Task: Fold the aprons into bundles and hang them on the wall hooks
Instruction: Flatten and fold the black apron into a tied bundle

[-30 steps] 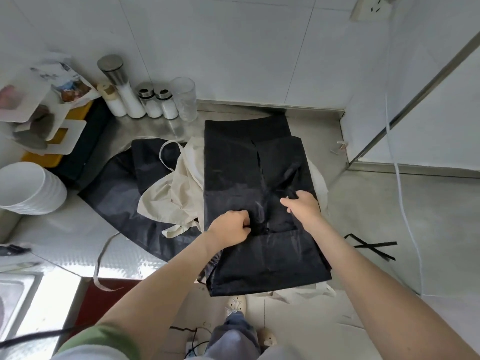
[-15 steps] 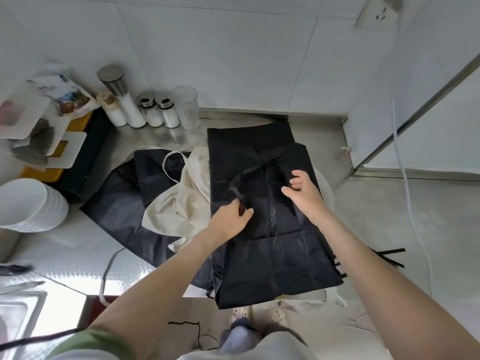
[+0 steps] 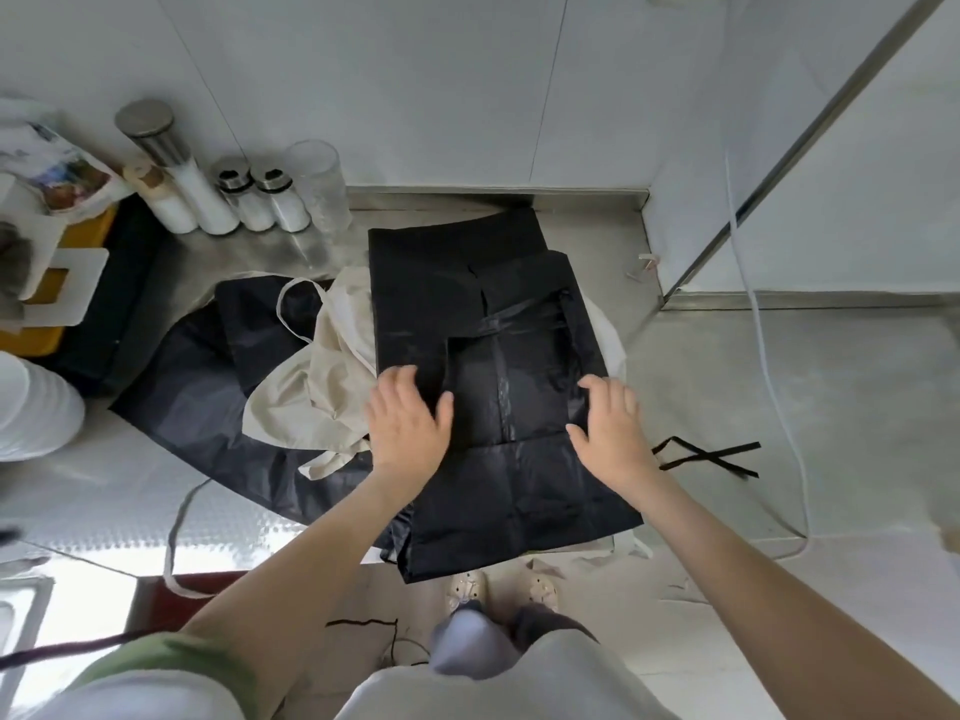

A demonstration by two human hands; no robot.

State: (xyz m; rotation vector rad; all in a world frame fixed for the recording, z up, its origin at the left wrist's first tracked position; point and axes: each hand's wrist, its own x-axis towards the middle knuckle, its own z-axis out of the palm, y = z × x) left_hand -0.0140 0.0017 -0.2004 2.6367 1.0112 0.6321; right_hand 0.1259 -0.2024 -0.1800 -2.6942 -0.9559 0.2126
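Steel surface [image 3: 727, 387] below a white tiled wall [image 3: 415, 96] carries it all. Left of my left hand, a cream apron [image 3: 306, 402] lies crumpled on a spread dark apron [image 3: 171, 402]. My left hand [image 3: 408, 428] lies flat, fingers straight, on the left edge of the black apron [image 3: 519, 491]. That apron is a long glossy rectangle, a smaller panel doubled over its middle, ties [image 3: 519, 319] laid across. My right hand [image 3: 613, 433] rests on its right edge, fingers spread, gripping nothing. Right of it lies a crossed black strap [image 3: 711, 454].
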